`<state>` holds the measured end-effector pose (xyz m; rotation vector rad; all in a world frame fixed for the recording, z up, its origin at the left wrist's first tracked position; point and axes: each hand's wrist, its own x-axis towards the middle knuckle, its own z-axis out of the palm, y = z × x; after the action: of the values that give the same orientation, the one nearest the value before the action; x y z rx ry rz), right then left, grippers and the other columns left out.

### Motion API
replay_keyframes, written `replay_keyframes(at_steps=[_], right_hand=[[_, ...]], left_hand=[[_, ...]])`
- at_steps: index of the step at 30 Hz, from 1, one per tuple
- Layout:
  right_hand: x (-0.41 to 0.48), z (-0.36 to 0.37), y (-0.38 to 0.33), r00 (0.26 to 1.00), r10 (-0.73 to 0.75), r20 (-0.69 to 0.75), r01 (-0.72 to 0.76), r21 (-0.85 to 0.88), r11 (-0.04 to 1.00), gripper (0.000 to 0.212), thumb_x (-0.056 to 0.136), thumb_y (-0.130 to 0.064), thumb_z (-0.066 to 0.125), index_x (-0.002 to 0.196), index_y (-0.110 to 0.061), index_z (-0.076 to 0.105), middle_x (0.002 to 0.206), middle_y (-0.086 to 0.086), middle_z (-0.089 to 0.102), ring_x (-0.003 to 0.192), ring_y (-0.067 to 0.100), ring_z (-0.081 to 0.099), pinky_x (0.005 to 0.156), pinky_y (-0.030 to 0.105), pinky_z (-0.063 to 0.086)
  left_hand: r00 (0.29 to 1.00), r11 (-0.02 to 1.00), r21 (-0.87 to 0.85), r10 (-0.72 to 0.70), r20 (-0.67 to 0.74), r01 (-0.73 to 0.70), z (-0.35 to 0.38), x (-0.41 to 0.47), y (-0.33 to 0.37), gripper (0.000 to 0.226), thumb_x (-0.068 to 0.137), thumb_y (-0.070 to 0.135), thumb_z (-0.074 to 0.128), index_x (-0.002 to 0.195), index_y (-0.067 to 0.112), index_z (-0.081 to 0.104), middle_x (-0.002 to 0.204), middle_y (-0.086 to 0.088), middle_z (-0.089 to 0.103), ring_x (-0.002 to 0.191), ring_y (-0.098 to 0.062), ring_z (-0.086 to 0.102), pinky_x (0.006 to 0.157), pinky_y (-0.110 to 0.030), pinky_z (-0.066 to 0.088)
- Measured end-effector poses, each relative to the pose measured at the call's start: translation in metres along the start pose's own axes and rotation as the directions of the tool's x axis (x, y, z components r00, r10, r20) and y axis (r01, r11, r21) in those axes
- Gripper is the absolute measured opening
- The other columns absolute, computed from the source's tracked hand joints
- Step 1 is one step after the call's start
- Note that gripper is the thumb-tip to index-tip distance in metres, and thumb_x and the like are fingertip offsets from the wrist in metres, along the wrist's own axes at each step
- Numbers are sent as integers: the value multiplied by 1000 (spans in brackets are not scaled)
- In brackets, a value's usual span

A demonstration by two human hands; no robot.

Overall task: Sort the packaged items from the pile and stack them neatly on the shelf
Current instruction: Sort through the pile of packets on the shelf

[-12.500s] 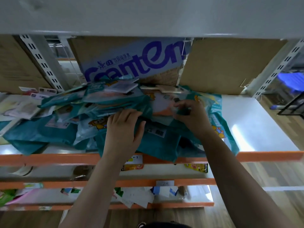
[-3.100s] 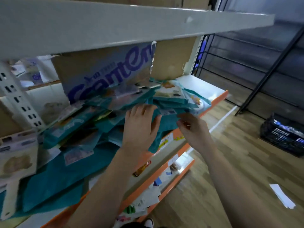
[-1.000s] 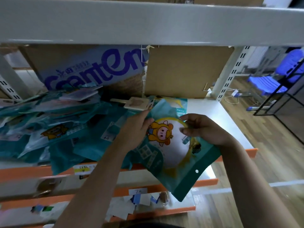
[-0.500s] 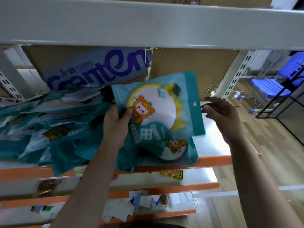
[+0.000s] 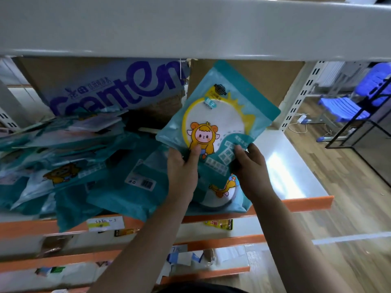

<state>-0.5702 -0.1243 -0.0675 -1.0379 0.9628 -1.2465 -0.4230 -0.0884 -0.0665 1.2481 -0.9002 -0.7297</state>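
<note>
A teal packet (image 5: pixel 220 111) with a cartoon figure and a white round window stands tilted above the shelf. My left hand (image 5: pixel 183 172) grips its lower left edge, thumb on the front. My right hand (image 5: pixel 251 168) grips its lower right edge. Beneath it another teal packet (image 5: pixel 224 197) lies flat at the shelf's front edge. A loose pile of teal packets (image 5: pixel 74 166) covers the left half of the white shelf (image 5: pixel 283 166).
A cardboard box with blue lettering (image 5: pixel 110 85) and a plain cardboard box (image 5: pixel 273 81) stand at the back. The upper shelf's edge (image 5: pixel 190 28) hangs close overhead. Orange-edged lower shelves (image 5: pixel 211 240) hold small items. A blue chair (image 5: pixel 355 102) stands at right.
The packet has swung to the right and tilted. My right hand, apart from it half a second ago, now grips its lower right edge.
</note>
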Motion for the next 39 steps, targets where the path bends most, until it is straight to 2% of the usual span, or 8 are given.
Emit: replay_keyframes(at_steps=[5, 8, 11, 13, 18, 26, 31, 39], right_hand=[[8, -20, -7, 992, -29, -126, 28, -9, 1000, 26, 103, -17, 42, 116, 1, 57, 100, 14, 65, 93, 28, 64, 86, 43, 55], [17, -38, -10, 974, -7, -227, 0, -30, 1000, 30, 103, -23, 44, 117, -1, 58, 107, 18, 64, 97, 31, 62, 87, 47, 54], [21, -51, -10, 959, 15, -283, -36, -68, 997, 30, 102, -28, 44, 113, -5, 61, 107, 17, 64, 96, 32, 62, 86, 50, 54], [22, -57, -8, 955, 23, -296, -50, -85, 995, 27, 103, -28, 43, 106, -10, 62, 101, 14, 66, 95, 31, 61, 85, 48, 54], [22, -65, 0, 951, 56, -303, -88, -91, 992, 24, 103, -25, 43, 102, -10, 62, 99, 13, 67, 95, 33, 63, 84, 47, 55], [16, -71, 8, 947, 109, -303, -143, -91, 986, 25, 103, -27, 45, 103, -8, 61, 105, 17, 69, 98, 34, 67, 86, 48, 56], [11, -81, 8, 941, 124, -314, -159, -87, 983, 27, 103, -28, 44, 106, -7, 61, 104, 13, 71, 95, 29, 69, 79, 40, 59], [4, -94, 7, 938, 152, -312, -180, -61, 982, 25, 103, -29, 44, 100, -13, 63, 99, 6, 72, 87, 19, 72, 72, 30, 61]], left_hand=[[996, 1000, -5, 24, 85, -24, -24, 10, -1, 22, 96, 41, 49, 105, 24, 60, 96, -3, 68, 90, -11, 67, 77, -34, 57], [994, 969, 230, 68, 80, -85, -48, 22, -3, 31, 99, 43, 47, 98, 15, 60, 81, -3, 60, 71, -7, 56, 67, -29, 47], [991, 777, 620, 35, 130, -109, -70, 38, -10, 26, 101, 32, 50, 118, 14, 59, 101, 1, 62, 89, -7, 57, 75, -21, 42], [988, 581, 807, -29, 152, -107, -77, 45, -16, 37, 99, 36, 50, 127, 12, 56, 121, -8, 59, 110, -24, 55, 90, -34, 45], [993, 255, 966, -93, 73, -47, -69, 47, -16, 74, 89, 64, 51, 140, 10, 45, 140, -14, 48, 127, -35, 43, 98, -45, 40], [973, 319, 946, -231, 21, 55, -49, 63, -10, 60, 80, 61, 68, 106, 8, 59, 96, -7, 60, 84, -22, 56, 68, -35, 48], [952, 603, 772, -307, -10, 203, -53, 68, -11, 51, 80, 53, 72, 68, 8, 53, 65, -3, 52, 62, -19, 53, 50, -31, 34], [916, 885, 347, -377, 138, 311, -50, 45, 9, 20, 95, 30, 62, 83, 15, 58, 86, -4, 64, 75, -17, 61, 61, -28, 46]])
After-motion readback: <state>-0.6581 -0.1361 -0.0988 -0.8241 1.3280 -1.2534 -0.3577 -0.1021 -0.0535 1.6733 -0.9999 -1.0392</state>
